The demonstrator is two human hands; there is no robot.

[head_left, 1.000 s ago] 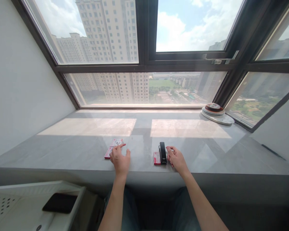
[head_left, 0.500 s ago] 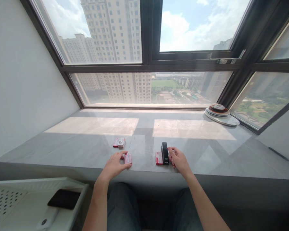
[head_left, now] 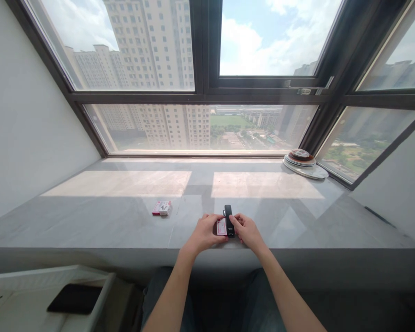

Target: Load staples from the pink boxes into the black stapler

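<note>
A small pink and white box point(head_left: 222, 227) is between the thumb and fingers of my left hand point(head_left: 206, 234), near the front edge of the grey sill. Directly to its right stands a black stapler point(head_left: 228, 221), upright along its length and touching or nearly touching the box. My right hand point(head_left: 245, 230) grips the stapler from its right side, thumb on top. The red and white box seen under the stapler earlier is now hidden. Another pink and white box point(head_left: 162, 208) lies farther left on the sill.
A stack of plates point(head_left: 305, 164) sits at the back right corner by the window. Below the sill at the lower left is a white plastic basket point(head_left: 100, 302) with a black phone-like object point(head_left: 75, 299) in it. A dark strip point(head_left: 379, 217) lies at the right wall.
My left hand has carried the small box right, up against the stapler. My right thumb has moved onto the stapler. The view has shifted slightly right.
</note>
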